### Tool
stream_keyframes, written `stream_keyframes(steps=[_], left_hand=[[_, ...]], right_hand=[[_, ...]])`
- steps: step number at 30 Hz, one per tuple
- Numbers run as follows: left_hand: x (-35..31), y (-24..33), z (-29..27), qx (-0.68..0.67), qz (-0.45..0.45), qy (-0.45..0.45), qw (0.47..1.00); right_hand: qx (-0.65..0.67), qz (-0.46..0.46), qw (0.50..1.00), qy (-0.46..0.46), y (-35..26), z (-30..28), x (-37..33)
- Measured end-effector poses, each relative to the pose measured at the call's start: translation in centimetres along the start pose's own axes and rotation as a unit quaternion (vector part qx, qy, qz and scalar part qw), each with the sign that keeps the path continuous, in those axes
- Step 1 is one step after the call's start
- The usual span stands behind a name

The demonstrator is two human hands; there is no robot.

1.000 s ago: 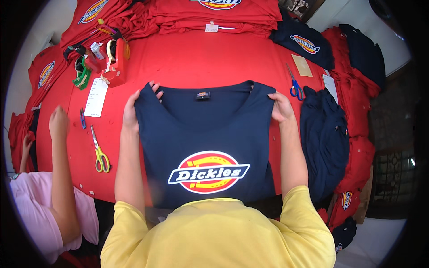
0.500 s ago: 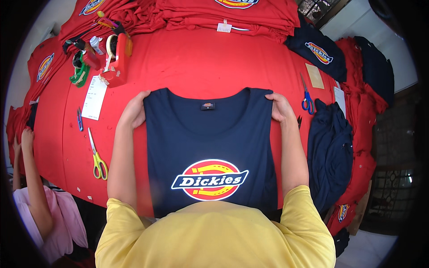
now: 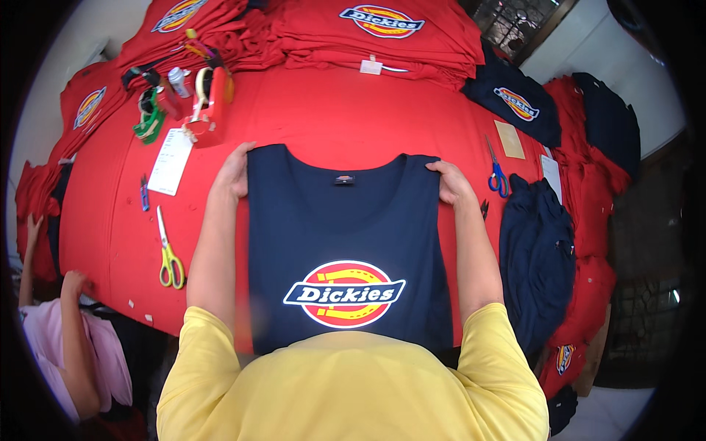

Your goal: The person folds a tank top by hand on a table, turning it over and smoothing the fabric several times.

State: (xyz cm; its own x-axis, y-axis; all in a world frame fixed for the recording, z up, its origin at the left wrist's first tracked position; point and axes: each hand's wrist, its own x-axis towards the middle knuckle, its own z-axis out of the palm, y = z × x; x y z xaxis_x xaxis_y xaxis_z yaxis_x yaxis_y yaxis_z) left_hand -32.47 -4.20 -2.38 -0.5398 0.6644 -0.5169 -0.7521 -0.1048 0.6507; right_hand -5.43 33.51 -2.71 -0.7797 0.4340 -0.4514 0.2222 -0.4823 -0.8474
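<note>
The navy shirt lay flat, print up, on the red table, its collar away from the person and its hem against the yellow-sleeved body. The left hand gripped the shirt's left shoulder corner, fingers curled over the edge. The right hand pinched the right shoulder corner the same way, fingers closed on the cloth.

The likeliest trouble was an uneven pull: one hand tugging harder would have skewed the shirt and left the side edges crooked. The hem, pressed against the body, could have bunched or slipped off the table edge. The yellow scissors, left of the shirt, and the blue scissors, just right of it, lay near enough that a swept sleeve might have caught one.

The shirt was dark navy and smooth. A small label sat inside the neck, and a round red and yellow logo with a white-lettered band lay low on the chest. The sleeves seemed tucked under, though that was hard to tell.
</note>
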Motion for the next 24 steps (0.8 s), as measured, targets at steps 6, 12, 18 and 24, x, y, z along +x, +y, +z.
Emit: stream_keyframes(steps=[6,12,18,24], left_hand=[[-6.3,-2.1,3.5,0.114,0.117,0.040,0.986],[-14.8,-11.3,10.2,0.341,0.196,0.065,0.917],[-18.9,-19.3,11.8,0.373,0.347,-0.136,0.849],[-19.8,-19.9,11.8,0.399,0.378,-0.235,0.802]], right_hand=[[-0.074,-0.102,0.992,0.002,0.2,2.2,-5.2],[-0.300,-0.215,0.929,0.036,6.5,13.9,-17.1],[-0.363,-0.420,0.830,-0.046,14.9,16.7,-21.6],[-0.417,-0.519,0.746,-0.025,14.8,16.5,-22.3]])
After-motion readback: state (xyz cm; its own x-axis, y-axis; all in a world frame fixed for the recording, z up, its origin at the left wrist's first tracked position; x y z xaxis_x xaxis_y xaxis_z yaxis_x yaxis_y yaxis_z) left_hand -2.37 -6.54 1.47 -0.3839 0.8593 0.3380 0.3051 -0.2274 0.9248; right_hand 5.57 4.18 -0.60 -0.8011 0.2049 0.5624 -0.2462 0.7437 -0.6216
